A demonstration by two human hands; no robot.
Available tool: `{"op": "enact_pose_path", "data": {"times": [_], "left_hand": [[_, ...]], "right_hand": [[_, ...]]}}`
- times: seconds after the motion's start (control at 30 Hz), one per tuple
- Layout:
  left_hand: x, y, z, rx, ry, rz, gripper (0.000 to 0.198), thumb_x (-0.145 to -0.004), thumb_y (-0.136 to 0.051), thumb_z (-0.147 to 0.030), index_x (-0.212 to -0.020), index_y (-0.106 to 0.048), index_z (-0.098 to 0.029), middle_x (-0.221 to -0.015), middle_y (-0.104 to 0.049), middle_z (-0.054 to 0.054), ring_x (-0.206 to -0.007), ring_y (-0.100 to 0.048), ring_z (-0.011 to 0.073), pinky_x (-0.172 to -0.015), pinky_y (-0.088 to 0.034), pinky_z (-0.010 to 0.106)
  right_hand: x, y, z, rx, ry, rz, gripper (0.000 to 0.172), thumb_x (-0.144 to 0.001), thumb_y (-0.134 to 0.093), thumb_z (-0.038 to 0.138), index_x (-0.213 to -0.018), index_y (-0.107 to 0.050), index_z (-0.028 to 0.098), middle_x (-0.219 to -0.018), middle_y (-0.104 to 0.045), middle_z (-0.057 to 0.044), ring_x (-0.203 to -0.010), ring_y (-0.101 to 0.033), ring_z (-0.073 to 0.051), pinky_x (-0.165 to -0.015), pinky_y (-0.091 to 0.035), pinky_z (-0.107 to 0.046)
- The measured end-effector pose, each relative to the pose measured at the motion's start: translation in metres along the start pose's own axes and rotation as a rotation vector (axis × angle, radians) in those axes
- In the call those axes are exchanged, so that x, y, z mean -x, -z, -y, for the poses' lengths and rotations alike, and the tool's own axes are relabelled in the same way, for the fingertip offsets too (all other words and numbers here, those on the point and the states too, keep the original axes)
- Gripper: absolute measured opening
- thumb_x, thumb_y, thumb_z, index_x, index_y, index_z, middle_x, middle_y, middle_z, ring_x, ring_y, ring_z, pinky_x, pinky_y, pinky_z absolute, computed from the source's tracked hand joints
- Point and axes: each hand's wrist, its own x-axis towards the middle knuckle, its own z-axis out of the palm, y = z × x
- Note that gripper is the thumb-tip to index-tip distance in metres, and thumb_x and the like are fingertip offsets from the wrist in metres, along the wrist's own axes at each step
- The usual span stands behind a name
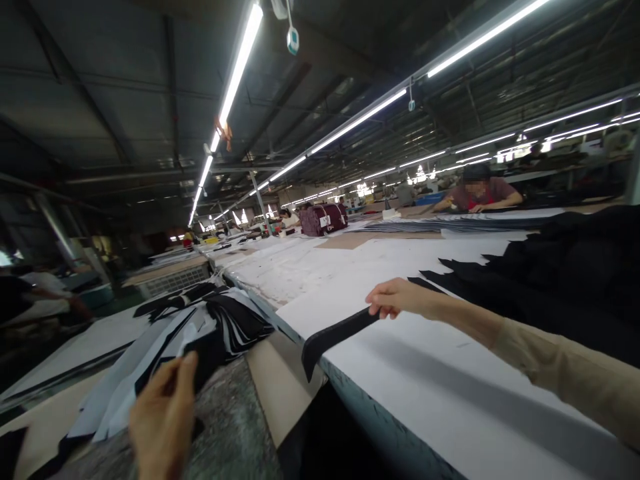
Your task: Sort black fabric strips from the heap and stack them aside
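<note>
My right hand point(397, 298) is closed on one end of a narrow black fabric strip point(340, 333). The strip's other end bends down over the edge of the white-topped table point(400, 373). At the lower left, my left hand point(163, 407) is closed, thumb against fingers. Dark material point(210, 353) shows just behind its fingertips, and I cannot tell whether the hand grips it. Beyond that hand lie fanned-out black cut pieces point(235, 320) and pale blue-grey sheets point(135, 360).
A large heap of black cut fabric point(565, 287) covers the right side of the table. Farther back stand a maroon bundle point(324, 219) and a stack of grey sheets point(415, 225). A co-worker point(483, 190) leans over the far right side. A dark gap point(345, 427) separates the two work surfaces.
</note>
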Motion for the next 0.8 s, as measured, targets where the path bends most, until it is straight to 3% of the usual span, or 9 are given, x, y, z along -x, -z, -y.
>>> {"op": "enact_pose_path", "data": {"times": [0.1,0.17,0.27,0.37,0.5,0.63,0.73,0.8], "left_hand": [[0.069,-0.043,-0.014,0.144,-0.234,0.219,0.023,-0.071,-0.061,-0.044,-0.076,-0.066,-0.022,-0.07,-0.063,0.0,-0.067,-0.056,0.018,-0.064,-0.043,0.027],[0.112,-0.072,-0.027,0.226,-0.39,0.332,0.014,-0.076,-0.06,-0.034,-0.078,-0.067,-0.022,-0.071,-0.063,0.002,-0.065,-0.057,0.0174,-0.065,-0.044,0.027],[0.165,-0.099,-0.037,0.307,-0.52,0.525,0.019,-0.081,-0.054,-0.024,-0.094,-0.068,-0.023,-0.07,-0.062,0.005,-0.063,-0.057,0.017,-0.061,-0.045,0.027],[0.198,-0.105,-0.04,0.324,-0.614,0.651,0.027,-0.083,-0.051,-0.02,-0.106,-0.064,-0.023,-0.074,-0.062,0.008,-0.066,-0.057,0.0185,-0.061,-0.045,0.03],[0.209,-0.102,-0.043,0.426,-0.638,0.828,0.026,-0.085,-0.048,-0.019,-0.107,-0.061,-0.022,-0.083,-0.062,0.01,-0.076,-0.057,0.0204,-0.068,-0.047,0.033],[0.196,-0.11,-0.049,0.403,-0.411,0.749,0.012,-0.082,-0.052,-0.027,-0.088,-0.061,-0.022,-0.086,-0.061,0.008,-0.084,-0.055,0.0222,-0.077,-0.044,0.037],[0.187,-0.128,-0.056,0.366,-0.204,0.968,0.024,-0.079,-0.056,-0.034,-0.099,-0.059,-0.021,-0.089,-0.062,0.006,-0.081,-0.056,0.0207,-0.075,-0.044,0.034],[0.186,-0.141,-0.062,0.378,-0.148,1.134,0.022,-0.079,-0.056,-0.033,-0.096,-0.062,-0.021,-0.081,-0.062,0.004,-0.074,-0.056,0.0182,-0.069,-0.043,0.03]], "right_hand": [[0.029,-0.041,0.014,-0.167,-0.02,0.31,0.044,-0.084,-0.049,0.051,-0.084,-0.061,0.008,-0.08,-0.067,-0.013,-0.063,-0.061,-0.013,-0.054,-0.047,-0.022],[0.045,-0.056,0.016,-0.248,-0.105,0.411,0.061,-0.08,-0.041,0.066,-0.084,-0.06,0.008,-0.076,-0.065,-0.014,-0.061,-0.061,-0.015,-0.052,-0.049,-0.024],[0.064,-0.06,0.012,-0.276,-0.135,0.414,0.068,-0.076,-0.039,0.072,-0.079,-0.06,0.008,-0.078,-0.063,-0.013,-0.061,-0.06,-0.015,-0.049,-0.049,-0.024],[0.078,-0.051,0.001,-0.238,-0.084,0.345,0.05,-0.074,-0.056,0.059,-0.077,-0.059,0.01,-0.077,-0.062,-0.009,-0.065,-0.059,-0.014,-0.049,-0.049,-0.022],[0.086,-0.04,-0.02,-0.177,-0.085,0.195,0.026,-0.07,-0.063,0.035,-0.077,-0.057,0.011,-0.066,-0.059,-0.002,-0.056,-0.057,-0.011,-0.047,-0.047,-0.021],[0.089,-0.03,-0.036,-0.127,-0.069,0.105,0.017,-0.068,-0.059,0.026,-0.078,-0.058,0.012,-0.063,-0.059,0.0,-0.052,-0.055,-0.01,-0.046,-0.047,-0.021],[0.093,-0.021,-0.039,-0.118,-0.067,0.085,0.017,-0.068,-0.058,0.025,-0.08,-0.057,0.013,-0.063,-0.059,0.0,-0.053,-0.057,-0.01,-0.048,-0.048,-0.021],[0.097,-0.014,-0.04,-0.113,-0.085,0.058,0.016,-0.068,-0.056,0.023,-0.081,-0.056,0.013,-0.062,-0.059,0.0,-0.053,-0.057,-0.011,-0.047,-0.048,-0.021]]}}
